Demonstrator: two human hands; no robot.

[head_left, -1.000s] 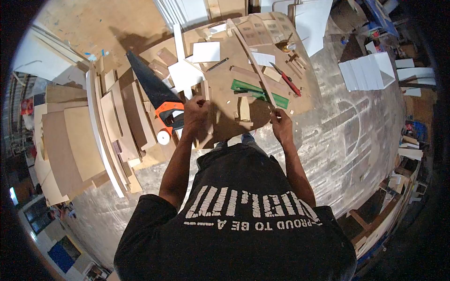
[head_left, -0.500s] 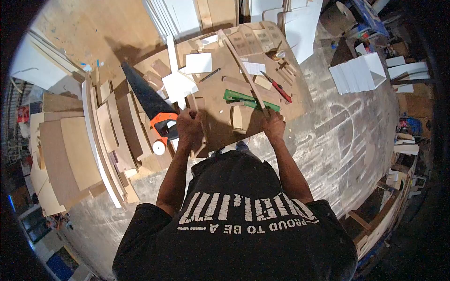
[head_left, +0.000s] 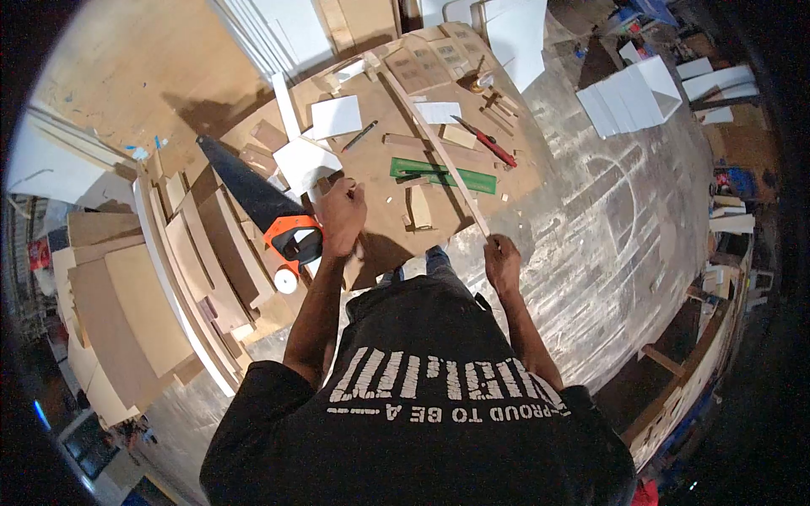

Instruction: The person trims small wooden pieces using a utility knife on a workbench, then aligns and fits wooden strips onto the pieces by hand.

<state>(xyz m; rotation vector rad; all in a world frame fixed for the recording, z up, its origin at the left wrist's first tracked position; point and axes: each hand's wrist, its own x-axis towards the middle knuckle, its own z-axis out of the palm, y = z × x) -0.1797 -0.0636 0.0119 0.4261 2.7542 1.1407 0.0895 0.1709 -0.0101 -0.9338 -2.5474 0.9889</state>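
The right hand [head_left: 503, 258] closes its fingers around the near end of a long thin wooden strip [head_left: 430, 139], which runs diagonally away across the brown board [head_left: 380, 173] toward the far left. The left hand [head_left: 342, 218] rests at the board's near left edge, fingers curled on a small wood piece [head_left: 353, 268]; how tightly it grips I cannot tell. A handsaw [head_left: 266, 207] with an orange handle lies just left of that hand. A green ruler [head_left: 443, 175] lies beyond, under the strip
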